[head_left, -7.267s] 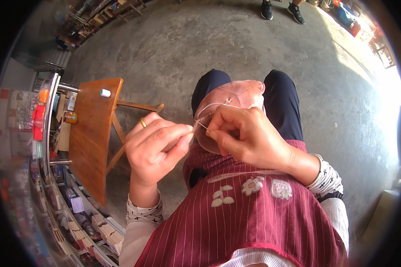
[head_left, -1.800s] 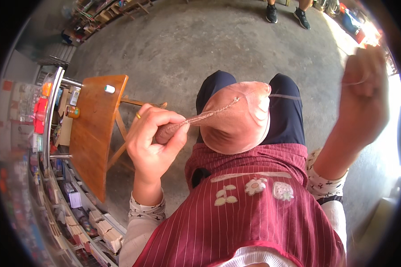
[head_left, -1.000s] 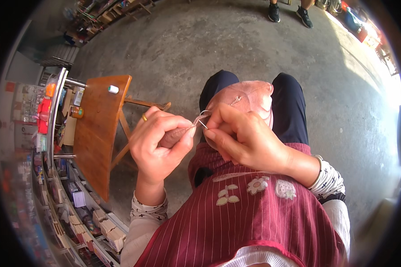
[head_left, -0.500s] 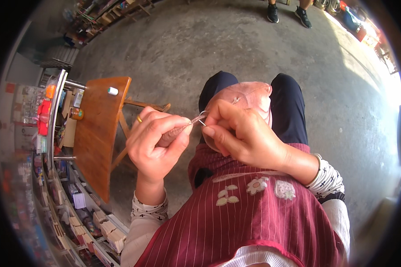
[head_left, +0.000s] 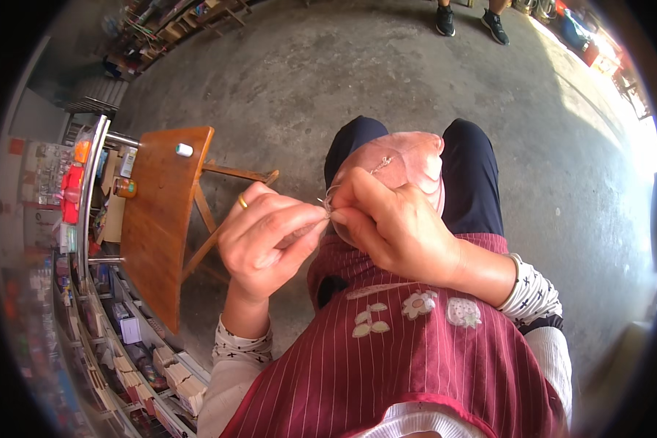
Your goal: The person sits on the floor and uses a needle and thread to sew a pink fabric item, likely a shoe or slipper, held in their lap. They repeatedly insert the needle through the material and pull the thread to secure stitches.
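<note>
A piece of pink fabric (head_left: 409,157), rounded and folded, lies across my lap between my knees. My left hand (head_left: 274,233), with a gold ring, pinches with thumb and forefinger at the fabric's left edge, most of which it hides. Against those fingertips, my right hand (head_left: 398,223) is closed in a pinch, its wrist resting over the fabric's near side. A thin, shiny needle (head_left: 321,200) pokes up where the fingertips meet, and a fine loop of thread (head_left: 331,188) curves beside it. The right fingers cover the rest of the needle.
To my left stands a wooden folding table (head_left: 160,219) carrying a white-and-green thread spool (head_left: 185,150). Beyond it, shelves (head_left: 124,350) hold boxes and packages, and a jar (head_left: 125,187) sits beside the table. A person's black shoes (head_left: 445,21) are on the concrete floor (head_left: 285,87) ahead.
My left hand has shifted right until its fingertips meet the right ones. The fabric strip that showed in it is now mostly hidden, and the needle points more upward.
</note>
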The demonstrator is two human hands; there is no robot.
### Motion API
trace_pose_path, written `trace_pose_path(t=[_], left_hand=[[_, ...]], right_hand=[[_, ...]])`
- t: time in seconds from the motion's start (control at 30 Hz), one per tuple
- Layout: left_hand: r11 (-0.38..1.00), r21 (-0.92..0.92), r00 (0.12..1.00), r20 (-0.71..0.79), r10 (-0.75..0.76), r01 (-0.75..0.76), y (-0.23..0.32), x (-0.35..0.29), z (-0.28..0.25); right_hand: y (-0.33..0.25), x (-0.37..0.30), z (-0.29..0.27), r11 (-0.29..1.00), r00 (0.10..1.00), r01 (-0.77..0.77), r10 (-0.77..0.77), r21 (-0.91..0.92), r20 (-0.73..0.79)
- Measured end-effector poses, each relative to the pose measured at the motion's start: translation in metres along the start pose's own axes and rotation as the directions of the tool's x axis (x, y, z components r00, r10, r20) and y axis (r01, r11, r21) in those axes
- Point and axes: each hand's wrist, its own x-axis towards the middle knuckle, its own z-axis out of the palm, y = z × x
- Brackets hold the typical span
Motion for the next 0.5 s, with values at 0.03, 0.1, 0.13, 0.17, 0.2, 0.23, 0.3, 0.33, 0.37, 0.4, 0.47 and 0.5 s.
trace_pose_path(t=[0.03,0.1,0.13,0.17,0.2,0.23,0.3,0.33,0.37,0.4,0.47,0.5], left_hand=[[1.0,-0.001,1.0,-0.006,-0.003,0.003,-0.001,-0.001,-0.001],[0.999,0.026,0.998,-0.047,-0.046,0.047,0.001,-0.002,-0.003],[0.997,0.039,0.995,-0.07,-0.067,0.07,0.001,-0.002,-0.003],[0.997,0.03,0.994,-0.075,-0.074,0.076,0.002,-0.002,-0.003],[0.997,0.026,0.994,-0.079,-0.076,0.078,0.002,-0.002,-0.003],[0.996,0.021,0.994,-0.081,-0.079,0.081,0.003,-0.001,-0.002],[0.996,0.013,0.993,-0.079,-0.09,0.091,0.004,-0.002,-0.001],[0.995,0.012,0.993,-0.073,-0.096,0.097,0.005,-0.002,0.0],[0.995,0.011,0.992,-0.067,-0.103,0.104,0.006,-0.002,0.0],[0.997,0.004,0.995,-0.056,-0.082,0.082,0.006,-0.002,0.002],[0.999,-0.009,0.999,-0.032,-0.038,0.037,0.007,-0.001,0.004],[0.999,-0.009,0.997,-0.053,-0.049,0.049,0.007,-0.001,0.004]], right_hand=[[-0.002,0.001,-0.002,0.998,0.998,-0.055,0.055,0.023,0.03],[-0.008,0.001,-0.007,0.99,0.988,-0.125,0.118,0.065,0.099],[-0.013,0.0,-0.012,0.987,0.982,-0.139,0.127,0.083,0.138],[-0.016,-0.001,-0.015,0.983,0.975,-0.154,0.134,0.1,0.177],[-0.017,-0.001,-0.016,0.987,0.975,-0.145,0.132,0.065,0.178],[-0.018,-0.002,-0.017,0.99,0.975,-0.139,0.131,0.029,0.179],[-0.018,-0.003,-0.018,0.993,0.982,-0.116,0.115,0.001,0.147],[-0.018,-0.002,-0.017,0.995,0.989,-0.099,0.097,0.01,0.113],[-0.018,-0.001,-0.016,0.997,0.994,-0.082,0.08,0.018,0.077],[-0.018,0.001,-0.016,0.994,0.992,-0.107,0.105,0.017,0.071],[-0.017,0.007,-0.017,0.988,0.986,-0.155,0.154,0.015,0.056],[-0.014,0.01,-0.019,0.998,0.998,-0.058,0.058,-0.029,-0.008]])
